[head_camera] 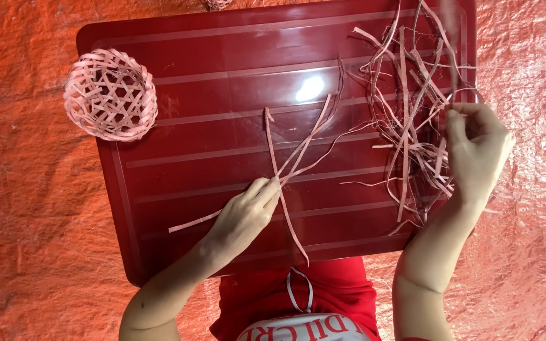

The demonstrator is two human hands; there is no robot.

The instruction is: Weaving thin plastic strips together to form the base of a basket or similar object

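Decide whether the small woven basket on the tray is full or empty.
Empty: the woven basket shows only its own pink lattice inside, resting at the tray's left edge.

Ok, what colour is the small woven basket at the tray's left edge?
Pale pink, open lattice weave; seen clearly in the head view.

We count one woven basket [110, 95], one red tray [222, 57], one loose pile of strips [412, 120], and a few crossed strips [292, 164], their number unclear.

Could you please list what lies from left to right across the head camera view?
Woven basket → left hand pressing crossed strips → loose strip pile → right hand.
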